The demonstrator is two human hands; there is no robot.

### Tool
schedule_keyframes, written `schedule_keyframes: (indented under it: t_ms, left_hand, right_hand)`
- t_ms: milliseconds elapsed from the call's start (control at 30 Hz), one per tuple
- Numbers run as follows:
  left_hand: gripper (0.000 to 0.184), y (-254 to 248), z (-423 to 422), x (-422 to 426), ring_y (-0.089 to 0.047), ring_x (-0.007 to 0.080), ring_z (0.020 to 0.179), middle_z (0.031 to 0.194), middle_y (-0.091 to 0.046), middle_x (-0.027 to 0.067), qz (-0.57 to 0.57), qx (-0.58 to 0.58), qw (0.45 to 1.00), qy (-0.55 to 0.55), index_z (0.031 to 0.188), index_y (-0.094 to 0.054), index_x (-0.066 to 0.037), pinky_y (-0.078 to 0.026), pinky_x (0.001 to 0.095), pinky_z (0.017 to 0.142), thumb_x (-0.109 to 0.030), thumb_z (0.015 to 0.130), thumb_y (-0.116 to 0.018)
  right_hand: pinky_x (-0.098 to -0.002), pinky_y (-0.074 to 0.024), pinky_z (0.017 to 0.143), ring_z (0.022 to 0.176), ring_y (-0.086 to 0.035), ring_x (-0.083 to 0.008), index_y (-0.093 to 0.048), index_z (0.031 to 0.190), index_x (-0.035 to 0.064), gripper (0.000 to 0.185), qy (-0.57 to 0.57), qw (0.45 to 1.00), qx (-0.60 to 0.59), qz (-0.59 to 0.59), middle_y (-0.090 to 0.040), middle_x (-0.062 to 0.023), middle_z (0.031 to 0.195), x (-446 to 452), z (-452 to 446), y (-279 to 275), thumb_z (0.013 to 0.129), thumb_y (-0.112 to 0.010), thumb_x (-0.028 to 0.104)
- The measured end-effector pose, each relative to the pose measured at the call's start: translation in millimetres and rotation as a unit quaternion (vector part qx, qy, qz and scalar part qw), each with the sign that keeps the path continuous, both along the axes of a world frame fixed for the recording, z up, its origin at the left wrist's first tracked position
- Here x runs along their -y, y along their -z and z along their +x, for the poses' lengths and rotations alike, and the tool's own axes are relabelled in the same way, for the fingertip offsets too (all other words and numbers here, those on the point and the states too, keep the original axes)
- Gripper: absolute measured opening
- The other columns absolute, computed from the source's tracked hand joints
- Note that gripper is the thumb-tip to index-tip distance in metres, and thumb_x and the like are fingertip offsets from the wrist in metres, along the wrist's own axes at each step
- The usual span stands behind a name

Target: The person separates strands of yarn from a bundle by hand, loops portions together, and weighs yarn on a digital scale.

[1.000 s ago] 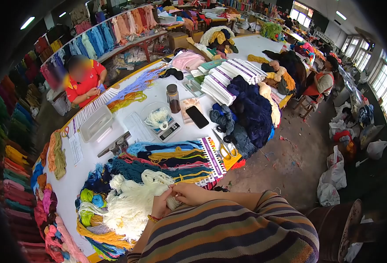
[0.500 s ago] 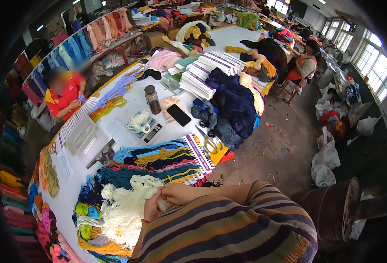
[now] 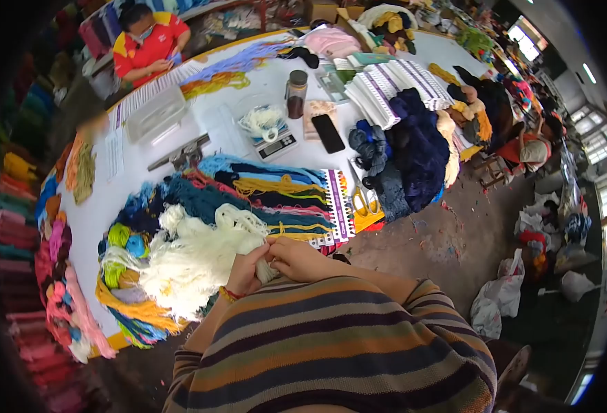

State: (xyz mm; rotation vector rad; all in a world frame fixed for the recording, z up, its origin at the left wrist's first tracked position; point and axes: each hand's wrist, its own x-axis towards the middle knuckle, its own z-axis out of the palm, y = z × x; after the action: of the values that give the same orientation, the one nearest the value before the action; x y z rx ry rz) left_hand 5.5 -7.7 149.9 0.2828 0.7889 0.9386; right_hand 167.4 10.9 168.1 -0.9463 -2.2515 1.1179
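Note:
Both of my hands are together at the table's front edge, close to my body. My left hand (image 3: pixel 247 270) is closed around a strand of white yarn (image 3: pixel 193 251) that runs from a large fluffy heap. Touching it on the right, my right hand (image 3: pixel 293 259) pinches the same yarn, its fingertips partly hidden. Just beyond them lie rows of coloured yarn (image 3: pixel 276 199) in blue, teal, yellow and pink, attached to a white and purple card strip (image 3: pixel 339 206). Yellow-handled scissors (image 3: pixel 363 201) rest to the right of the strip.
A digital scale (image 3: pixel 276 146) carries a bowl of white yarn. Near it are a brown jar (image 3: pixel 296 94), a black phone (image 3: pixel 328 133), a clear tray (image 3: pixel 156 115) and a dark blue yarn pile (image 3: pixel 417 151). A person in red (image 3: pixel 149 45) sits across the table.
The view has turned and tilted down, so the table appears higher in the frame. Both hands stay together on the white yarn.

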Motion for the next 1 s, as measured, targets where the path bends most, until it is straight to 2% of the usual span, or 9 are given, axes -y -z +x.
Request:
schedule_keyframes:
  t_ms: [267,333,433,467,567,633,767,867,1000]
  left_hand:
    - [0.022,-4.1,-6.7,-5.5,-0.057,0.0167,0.083,0.095,-0.057,0.0075,-0.009,-0.026,0.999,-0.047,0.103,-0.053,0.001,-0.047,0.0280,0.068,-0.012,0.085,-0.049]
    - [0.024,-7.2,-23.5,-10.6,-0.057,0.0165,0.084,0.095,-0.057,0.0081,0.023,-0.061,0.996,-0.061,0.103,-0.053,0.001,-0.048,0.0291,0.071,-0.015,0.084,-0.050]
    - [0.024,-38.2,-82.8,-28.8,-0.057,0.0139,0.075,0.087,-0.058,0.0071,0.077,-0.071,0.987,-0.125,0.099,-0.054,0.001,-0.047,0.0251,0.064,-0.018,0.083,-0.052]
    - [0.027,-59.3,-103.2,-31.7,-0.057,0.0128,0.075,0.088,-0.057,0.0063,0.111,-0.162,0.961,-0.192,0.101,-0.053,0.001,-0.047,0.0246,0.065,-0.020,0.084,-0.050]
    - [0.021,-132.3,-132.3,-43.0,-0.052,0.0100,0.071,0.084,-0.053,0.0027,0.195,-0.094,0.928,-0.303,0.100,-0.049,-0.002,-0.045,0.0197,0.060,-0.018,0.088,-0.043]
    - [0.020,-131.3,-130.2,-46.8,-0.050,0.0097,0.067,0.083,-0.053,0.0026,0.212,-0.077,0.920,-0.320,0.099,-0.050,-0.002,-0.044,0.0200,0.057,-0.018,0.089,-0.043]
    - [0.015,-52.9,-85.6,-52.4,-0.047,0.0101,0.062,0.072,-0.051,0.0007,0.025,-0.023,0.964,-0.263,0.091,-0.053,-0.005,-0.040,0.0219,0.052,-0.018,0.083,-0.053]
    - [0.015,-22.5,-43.1,-50.4,-0.047,0.0119,0.060,0.071,-0.050,0.0015,-0.092,0.022,0.957,-0.273,0.089,-0.053,-0.004,-0.040,0.0231,0.051,-0.018,0.085,-0.051]
    - [0.024,-10.1,-20.1,-60.3,-0.054,0.0171,0.075,0.083,-0.055,0.0066,-0.071,0.033,0.960,-0.268,0.097,-0.054,0.001,-0.046,0.0267,0.065,-0.020,0.089,-0.047]
  right_hand:
    - [-0.0366,-0.0442,0.074,0.086,-0.054,-0.0302,-0.055,0.090,0.0055,0.014,-0.058,0.998,0.008,-0.014,-0.054,-0.0144,0.096,-18.9,-3.6,6.4,0.078,-0.057,0.014]
    - [-0.0351,-0.0443,0.070,0.081,-0.054,-0.0282,-0.056,0.090,0.0065,0.015,-0.064,0.998,0.012,-0.020,-0.055,-0.0118,0.086,-30.2,-3.0,-2.1,0.078,-0.058,0.014]
    - [-0.0361,-0.0445,0.064,0.075,-0.055,-0.0280,-0.057,0.088,0.0073,0.013,-0.005,0.999,-0.002,-0.043,-0.054,-0.0110,0.080,-56.6,2.9,-11.4,0.079,-0.056,0.017]
    - [-0.0360,-0.0445,0.063,0.072,-0.056,-0.0277,-0.058,0.088,0.0068,0.013,0.001,1.000,-0.030,0.004,-0.054,-0.0109,0.079,-69.7,7.0,-4.4,0.078,-0.057,0.016]
    - [-0.0330,-0.0450,0.060,0.068,-0.057,-0.0247,-0.058,0.086,0.0060,0.013,0.071,0.997,-0.006,-0.020,-0.056,-0.0104,0.079,-105.0,17.5,-7.9,0.078,-0.059,0.016]
    - [-0.0299,-0.0453,0.058,0.064,-0.057,-0.0215,-0.059,0.084,0.0050,0.012,0.127,0.990,-0.024,-0.047,-0.058,-0.0094,0.075,-128.5,23.0,-3.8,0.077,-0.060,0.015]
    - [-0.0299,-0.0452,0.058,0.063,-0.057,-0.0211,-0.058,0.082,0.0042,0.011,0.181,0.983,0.009,0.004,-0.057,-0.0094,0.074,-185.6,33.9,38.5,0.076,-0.060,0.013]
    - [-0.0313,-0.0448,0.057,0.063,-0.056,-0.0218,-0.058,0.082,0.0044,0.012,0.169,0.983,0.029,0.059,-0.055,-0.0100,0.075,-225.6,36.9,67.8,0.076,-0.061,0.014]
    - [-0.0289,-0.0449,0.058,0.062,-0.056,-0.0199,-0.057,0.084,0.0042,0.012,0.112,0.993,-0.030,-0.037,-0.056,-0.0103,0.076,-218.0,-0.8,45.2,0.077,-0.060,0.013]
